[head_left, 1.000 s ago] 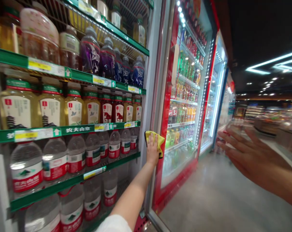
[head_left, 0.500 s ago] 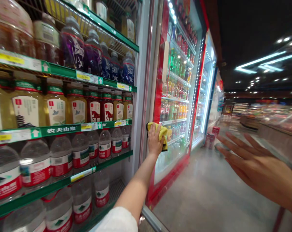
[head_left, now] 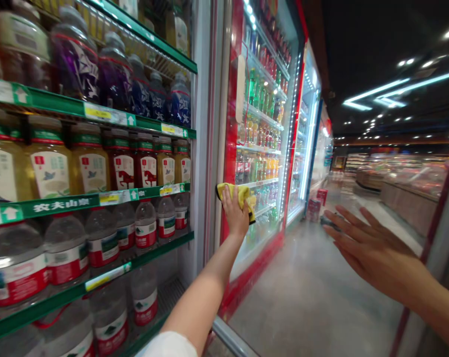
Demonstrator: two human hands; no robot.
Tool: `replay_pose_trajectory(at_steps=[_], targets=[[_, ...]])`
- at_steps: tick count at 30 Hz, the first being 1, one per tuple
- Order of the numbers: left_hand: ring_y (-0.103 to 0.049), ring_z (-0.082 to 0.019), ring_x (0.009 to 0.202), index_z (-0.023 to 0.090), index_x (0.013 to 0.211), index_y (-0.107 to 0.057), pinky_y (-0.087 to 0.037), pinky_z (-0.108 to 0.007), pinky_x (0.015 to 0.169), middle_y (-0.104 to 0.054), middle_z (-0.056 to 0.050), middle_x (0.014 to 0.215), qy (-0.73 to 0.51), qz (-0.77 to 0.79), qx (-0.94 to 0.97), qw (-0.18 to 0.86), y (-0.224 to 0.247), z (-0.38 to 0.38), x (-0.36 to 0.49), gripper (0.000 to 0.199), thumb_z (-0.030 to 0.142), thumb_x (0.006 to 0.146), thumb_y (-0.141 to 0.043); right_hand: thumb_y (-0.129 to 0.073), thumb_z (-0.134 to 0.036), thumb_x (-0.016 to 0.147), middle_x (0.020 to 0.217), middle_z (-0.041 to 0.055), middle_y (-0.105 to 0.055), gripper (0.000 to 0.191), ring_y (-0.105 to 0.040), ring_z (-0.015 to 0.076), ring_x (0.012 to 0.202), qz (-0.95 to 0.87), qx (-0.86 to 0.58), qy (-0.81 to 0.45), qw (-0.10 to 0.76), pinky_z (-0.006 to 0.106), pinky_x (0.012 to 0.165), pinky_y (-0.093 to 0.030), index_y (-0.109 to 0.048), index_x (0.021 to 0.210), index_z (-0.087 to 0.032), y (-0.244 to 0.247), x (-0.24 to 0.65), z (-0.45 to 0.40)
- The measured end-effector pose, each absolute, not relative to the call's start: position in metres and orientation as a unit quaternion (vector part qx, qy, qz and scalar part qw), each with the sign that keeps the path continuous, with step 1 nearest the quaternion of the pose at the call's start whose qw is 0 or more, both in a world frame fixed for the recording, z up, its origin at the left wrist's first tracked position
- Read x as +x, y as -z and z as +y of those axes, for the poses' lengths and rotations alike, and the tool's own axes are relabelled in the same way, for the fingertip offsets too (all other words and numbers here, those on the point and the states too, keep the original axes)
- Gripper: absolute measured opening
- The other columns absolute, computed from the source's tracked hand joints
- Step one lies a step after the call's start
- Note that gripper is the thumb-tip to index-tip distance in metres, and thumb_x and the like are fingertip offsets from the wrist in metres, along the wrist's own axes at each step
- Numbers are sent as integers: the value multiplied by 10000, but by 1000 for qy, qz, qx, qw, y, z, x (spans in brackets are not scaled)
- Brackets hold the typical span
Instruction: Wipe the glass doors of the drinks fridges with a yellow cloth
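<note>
My left hand [head_left: 234,210] reaches forward and presses a yellow cloth [head_left: 251,204] with a dark edge against the red-framed front of the neighbouring drinks cooler [head_left: 229,173], close to the upright post. Its fingers lie over the cloth. To the right, my right hand [head_left: 365,248] is raised with fingers stretched and apart, slightly blurred. Beside it runs a dark red door frame [head_left: 428,238]; whether the palm touches glass, I cannot tell.
Shelves with green price rails [head_left: 64,203] hold water bottles [head_left: 146,225], juice bottles [head_left: 49,171] and purple drinks [head_left: 75,62] on my left. A metal bar [head_left: 233,337] crosses low in front. Red boxes [head_left: 314,209] stand farther along the shiny floor [head_left: 298,287].
The view has turned right, so shelves and coolers shift left. My left hand stays on the cloth, slightly higher in view. My right hand remains spread, and more of its forearm shows.
</note>
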State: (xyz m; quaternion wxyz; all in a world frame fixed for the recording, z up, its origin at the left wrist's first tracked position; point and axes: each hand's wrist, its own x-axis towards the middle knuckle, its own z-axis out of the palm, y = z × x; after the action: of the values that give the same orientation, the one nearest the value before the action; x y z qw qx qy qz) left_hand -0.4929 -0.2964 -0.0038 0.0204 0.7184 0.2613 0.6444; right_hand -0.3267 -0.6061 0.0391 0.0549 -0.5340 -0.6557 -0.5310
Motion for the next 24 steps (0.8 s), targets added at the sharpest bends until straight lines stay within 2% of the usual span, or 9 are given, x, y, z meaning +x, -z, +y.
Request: replay_pose_trajectory(at_steps=[2,5,11,14,16,18,21,22,24], targets=[[-98,-287,1607,271,1601,-307,-213,-563,1283,-169,-89,1735,-607,172,775,-25,17,-319,-489,637,278,995,-500,-500,-111,953,1441,159,-628,330,-552,352,1374,-654,-545,520,66,633,1186,-355,-723,1195,-144,-35,-328,-605],[-162,-310,1596,320,1575,-373,-193,-576,1286,-234,-67,1720,-519,53,849,-88,24,-340,-486,663,283,948,-583,-506,-90,938,1459,154,-614,366,-527,330,1402,-650,-558,510,71,617,1193,-350,-706,1237,-154,-30,-326,-606],[-74,-291,1609,288,1614,-284,-211,-574,1284,-133,-75,1742,-630,198,750,-25,24,-361,-467,693,272,969,-535,-499,-28,902,1527,117,-555,470,-466,318,1454,-637,-568,518,60,583,1208,-364,-660,1319,-172,-25,-317,-624],[-184,-320,1590,301,1602,-333,-198,-573,1288,-254,-71,1713,-558,48,819,-121,43,-383,-462,704,309,940,-573,-498,-33,913,1530,126,-550,460,-443,318,1470,-634,-573,517,52,562,1221,-358,-649,1332,-150,-25,-315,-631],[-267,-296,1568,339,1584,-366,-179,-554,1295,-357,-48,1673,-508,-31,846,-158,46,-391,-463,670,292,944,-561,-486,-33,921,1543,124,-536,467,-422,307,1485,-635,-575,514,49,550,1226,-357,-639,1345,-156,-26,-313,-637],[-253,-295,1573,332,1583,-365,-160,-570,1296,-343,-53,1679,-521,7,845,-123,41,-396,-462,670,263,945,-558,-470,-20,920,1545,119,-534,493,-397,292,1501,-639,-573,510,51,541,1223,-368,-624,1363,-171,-27,-309,-644],[-136,-342,1595,274,1603,-327,-144,-632,1282,-190,-94,1726,-578,113,808,-36,35,-409,-452,715,264,934,-581,-458,-19,934,1526,112,-557,496,-388,272,1508,-648,-563,510,58,523,1208,-394,-602,1382,-175,-27,-301,-657],[-129,-348,1595,272,1604,-325,-144,-633,1282,-182,-96,1727,-581,108,806,-28,37,-415,-448,718,265,934,-584,-456,-27,946,1515,107,-571,482,-404,262,1499,-648,-560,514,59,511,1206,-397,-599,1381,-177,-26,-299,-661],[-211,-321,1581,311,1588,-362,-144,-580,1298,-285,-71,1699,-562,25,825,-54,46,-428,-442,678,248,946,-571,-451,-45,972,1479,96,-607,446,-466,235,1457,-642,-558,524,55,480,1204,-395,-607,1365,-185,-26,-296,-669]])
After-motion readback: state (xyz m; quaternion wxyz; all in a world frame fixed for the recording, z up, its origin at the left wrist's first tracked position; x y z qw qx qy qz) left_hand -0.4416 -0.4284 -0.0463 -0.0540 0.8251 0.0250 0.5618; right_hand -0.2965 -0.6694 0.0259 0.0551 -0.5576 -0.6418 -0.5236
